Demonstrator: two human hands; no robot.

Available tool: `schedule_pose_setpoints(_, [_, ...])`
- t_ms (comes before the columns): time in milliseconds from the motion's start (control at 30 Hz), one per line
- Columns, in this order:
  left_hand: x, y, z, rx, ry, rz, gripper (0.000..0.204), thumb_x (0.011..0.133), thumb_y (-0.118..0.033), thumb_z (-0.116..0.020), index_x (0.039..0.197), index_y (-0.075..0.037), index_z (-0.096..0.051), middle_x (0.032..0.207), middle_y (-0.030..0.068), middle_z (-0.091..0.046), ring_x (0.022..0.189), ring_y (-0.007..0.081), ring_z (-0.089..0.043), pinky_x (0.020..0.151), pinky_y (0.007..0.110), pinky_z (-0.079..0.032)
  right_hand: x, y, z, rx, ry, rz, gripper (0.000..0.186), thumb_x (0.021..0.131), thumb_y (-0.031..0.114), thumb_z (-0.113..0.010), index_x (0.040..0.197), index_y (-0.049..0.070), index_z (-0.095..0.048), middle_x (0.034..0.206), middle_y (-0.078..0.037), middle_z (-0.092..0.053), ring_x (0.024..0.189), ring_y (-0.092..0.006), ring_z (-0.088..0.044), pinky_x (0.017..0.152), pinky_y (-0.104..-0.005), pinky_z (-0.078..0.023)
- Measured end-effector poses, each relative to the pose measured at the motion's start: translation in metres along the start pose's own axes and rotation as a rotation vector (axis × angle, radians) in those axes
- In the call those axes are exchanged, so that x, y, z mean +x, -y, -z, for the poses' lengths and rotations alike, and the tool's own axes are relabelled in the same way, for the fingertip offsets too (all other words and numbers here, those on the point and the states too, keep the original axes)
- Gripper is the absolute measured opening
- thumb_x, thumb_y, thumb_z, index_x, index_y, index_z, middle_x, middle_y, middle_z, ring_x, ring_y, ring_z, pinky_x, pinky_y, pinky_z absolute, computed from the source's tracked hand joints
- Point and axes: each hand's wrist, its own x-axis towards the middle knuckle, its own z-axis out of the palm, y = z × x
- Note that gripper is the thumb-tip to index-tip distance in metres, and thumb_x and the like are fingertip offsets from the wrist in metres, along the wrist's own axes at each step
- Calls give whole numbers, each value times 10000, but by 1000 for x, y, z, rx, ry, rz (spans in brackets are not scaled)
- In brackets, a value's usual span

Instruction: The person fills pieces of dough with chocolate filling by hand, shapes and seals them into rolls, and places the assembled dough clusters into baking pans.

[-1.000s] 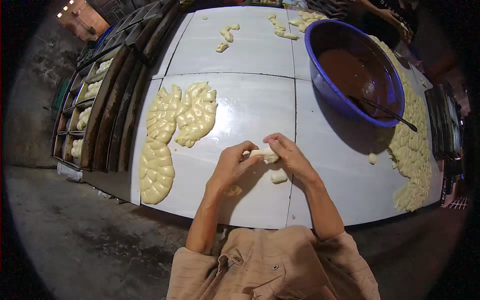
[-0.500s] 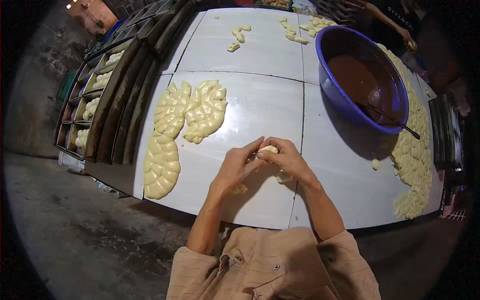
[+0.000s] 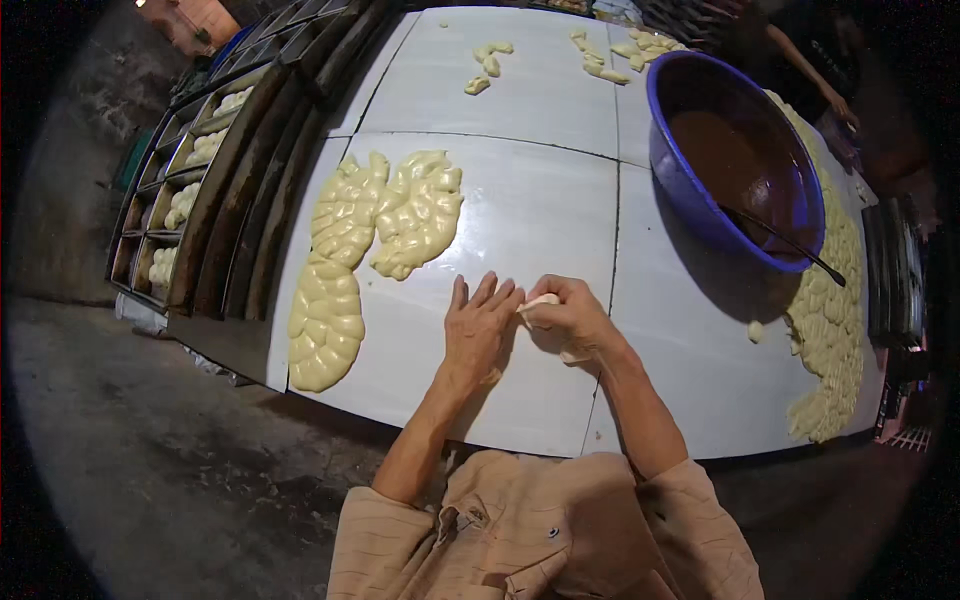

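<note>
My left hand [image 3: 476,328] lies palm down on the white tabletop, fingers stretched out and slightly apart. Pressed against its side is my right hand [image 3: 578,322], closed on a small pale piece of dough [image 3: 541,301] that shows between thumb and fingers. A bit more dough peeks out under the right palm, and whatever the left palm covers is hidden. Left of my hands, joined clusters of glossy, yellowish dough [image 3: 325,325] rest flat on the table.
A blue basin [image 3: 690,185] of brown filling, with a long-handled spoon [image 3: 800,250], stands at the right. Many dough pieces [image 3: 825,330] cover the right edge. Stacked metal molds [image 3: 190,190] holding dough border the left side. Another person's arm [image 3: 812,75] reaches in at far right.
My hands have drawn apart slightly from around the dough. The left has flattened onto the table with fingers extended, while the right keeps the piece. The view has shifted a little.
</note>
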Motion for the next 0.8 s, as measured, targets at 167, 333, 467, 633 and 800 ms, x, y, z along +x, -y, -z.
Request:
schedule_pose_setpoints(167, [-2, 12, -13, 8, 267, 67, 736, 965, -406, -596, 1543, -54, -305, 1572, 223, -341, 1476, 384, -289, 1149, 674, -184, -26, 25, 17, 459, 4, 143, 263, 830, 156, -728, 1039, 37, -621, 896, -52, -658, 724, -115, -610, 645, -221, -497])
schedule_pose_setpoints(333, [10, 2, 9, -288, 177, 187, 1234, 762, -607, -762, 1573, 32, -85, 1600, 337, -147, 1500, 465, -147, 1150, 682, -98, -25, 17, 23, 282, -84, 122, 380, 924, 209, -676, 1242, 34, -564, 1000, -46, -661, 761, -97, -651, 642, -219, -551])
schedule_pose_setpoints(467, [50, -38, 39, -802, 256, 366, 772, 858, -395, -761, 1422, 43, -467, 1323, 231, -583, 1212, 311, -569, 1029, 453, -419, -32, 11, 22, 212, -110, 126, 386, 945, 265, -684, 1234, 34, -574, 882, -47, -687, 726, -63, -661, 556, -173, -529])
schedule_pose_setpoints(633, [50, -48, 31, -1025, 257, 550, 384, 943, -163, -691, 1280, 14, -643, 964, 119, -753, 857, 124, -693, 782, 242, -533, -35, 9, 29, -374, -448, 214, 243, 899, 240, -701, 1084, 87, -737, 988, -74, -710, 857, -198, -688, 801, -340, -572])
schedule_pose_setpoints(800, [45, -58, 8, -1179, 311, 526, 713, 965, -93, -639, 1569, -45, -262, 1115, 198, -718, 1022, 200, -697, 880, 290, -526, -47, 8, 38, -628, -624, 577, 271, 886, 217, -705, 1105, 60, -719, 1272, -147, -609, 1199, -270, -585, 981, -395, -499])
